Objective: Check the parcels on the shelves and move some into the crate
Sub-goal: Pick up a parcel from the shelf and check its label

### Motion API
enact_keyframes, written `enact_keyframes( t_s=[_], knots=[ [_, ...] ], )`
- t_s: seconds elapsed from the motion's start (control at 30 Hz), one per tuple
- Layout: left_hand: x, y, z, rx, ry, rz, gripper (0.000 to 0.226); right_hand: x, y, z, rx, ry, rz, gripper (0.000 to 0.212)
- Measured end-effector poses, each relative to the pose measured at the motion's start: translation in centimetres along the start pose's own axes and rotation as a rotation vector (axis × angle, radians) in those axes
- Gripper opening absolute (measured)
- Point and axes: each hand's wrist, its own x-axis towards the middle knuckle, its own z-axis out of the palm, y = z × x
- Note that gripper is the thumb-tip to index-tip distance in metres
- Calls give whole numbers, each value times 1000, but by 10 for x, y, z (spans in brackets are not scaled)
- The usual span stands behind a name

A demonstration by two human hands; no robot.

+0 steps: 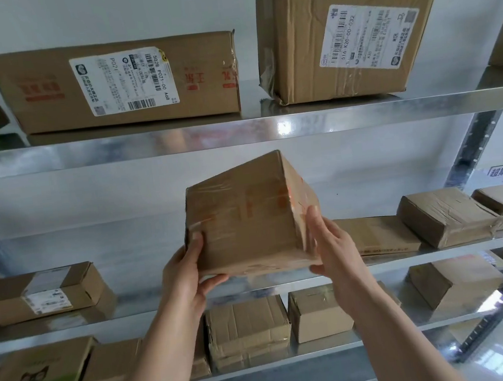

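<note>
A taped brown cardboard parcel [247, 218], cube-like and tilted, is held in the air in front of the middle shelf [133, 314]. My left hand [187, 274] grips its lower left corner, thumb underneath and fingers up the left side. My right hand [330, 244] holds its right side, fingers lying against the taped face. No label shows on the faces turned toward me. No crate is in view.
The top shelf [237, 129] carries a long labelled box [121, 83] and a large labelled box [348, 31]. Smaller parcels lie on the middle shelf left [43, 292] and right [445, 216]. Several boxes fill the lower shelf [249, 330]. A metal upright [472, 151] stands at right.
</note>
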Motion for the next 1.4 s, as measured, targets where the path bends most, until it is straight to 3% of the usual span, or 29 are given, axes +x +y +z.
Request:
enact_keyframes(
  t_s=[0.17,0.33,0.5,0.7,0.9,1.13,1.27,1.4],
  knots=[
    [-10,3,8,76,4,114,32,-1,5,7,71,-21,-35,53],
    [-18,7,14,191,-70,174,38,8,17,-5,348,241,73,34],
    [-14,8,14,266,-109,221,37,18,32,-17,544,347,163,23],
    [-7,10,10,349,-60,246,5,22,42,-24,670,282,229,19],
    [7,7,0,405,-20,257,30,24,48,-29,725,180,282,33],
    [23,10,-5,427,78,188,37,25,56,-32,785,131,363,27],
    [24,14,-5,351,78,81,61,28,61,-32,815,89,417,34],
    [25,12,-7,216,42,41,43,31,63,-31,792,59,431,42]
  ],
)
